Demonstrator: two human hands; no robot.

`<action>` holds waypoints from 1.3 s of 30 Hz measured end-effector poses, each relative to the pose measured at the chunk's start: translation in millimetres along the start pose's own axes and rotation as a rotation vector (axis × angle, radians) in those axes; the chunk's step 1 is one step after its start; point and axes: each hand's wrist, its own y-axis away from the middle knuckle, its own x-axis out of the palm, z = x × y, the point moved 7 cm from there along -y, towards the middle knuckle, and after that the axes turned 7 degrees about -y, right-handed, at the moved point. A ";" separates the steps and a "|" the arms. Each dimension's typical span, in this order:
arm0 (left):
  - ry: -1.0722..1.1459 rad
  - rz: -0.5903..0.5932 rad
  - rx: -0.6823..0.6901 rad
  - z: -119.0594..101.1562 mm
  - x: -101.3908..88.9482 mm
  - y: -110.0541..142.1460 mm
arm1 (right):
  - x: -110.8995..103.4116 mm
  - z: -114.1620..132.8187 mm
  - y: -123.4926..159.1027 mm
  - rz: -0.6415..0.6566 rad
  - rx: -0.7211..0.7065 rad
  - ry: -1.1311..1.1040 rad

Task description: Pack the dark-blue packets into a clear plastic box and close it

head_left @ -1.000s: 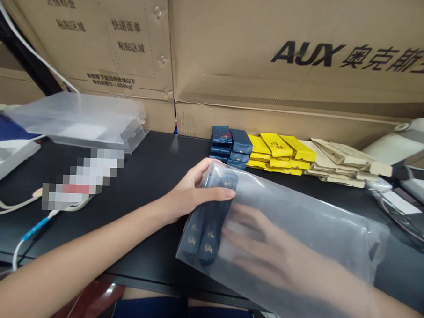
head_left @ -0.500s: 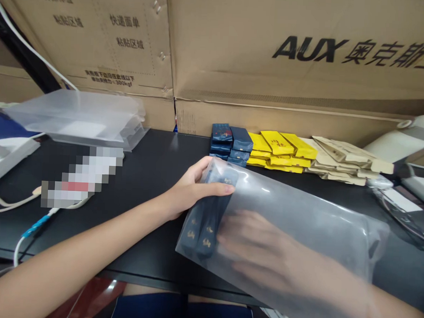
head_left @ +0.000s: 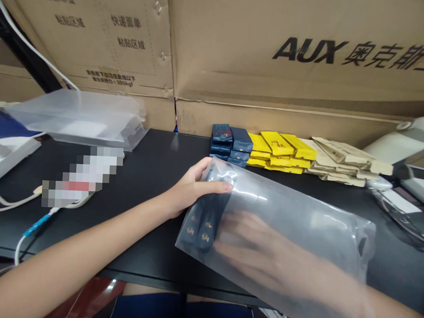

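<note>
A translucent frosted plastic bag (head_left: 311,219) is held over the front of the black table, its closed end towards the left. Two dark blue packets (head_left: 206,224) with gold characters lie side by side against that end, inside it. My left hand (head_left: 197,184) grips the upper left corner of the bag from outside, thumb over the packets and fingers behind. Inside the bag, my right hand (head_left: 264,245) shows hazily through the plastic. Its fingers are stretched out, tips at the packets' right side.
Dark blue packets (head_left: 241,140), yellow packets (head_left: 278,143) and beige packets (head_left: 342,155) are stacked along the cardboard boxes (head_left: 238,47). More plastic bags (head_left: 105,112) lie at the back left. A pixelated object (head_left: 84,179), cables (head_left: 36,225) and a white bottle (head_left: 402,139) are also around.
My right hand has shifted slightly left and down inside the bag, its fingers now more stretched. The bag's open end has moved a little left. My left hand keeps its grip.
</note>
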 end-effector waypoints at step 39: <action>-0.650 -0.310 0.269 -20.0 -96.0 -52.8 | -61.6 -181.8 102.4 -1.449 0.627 -0.960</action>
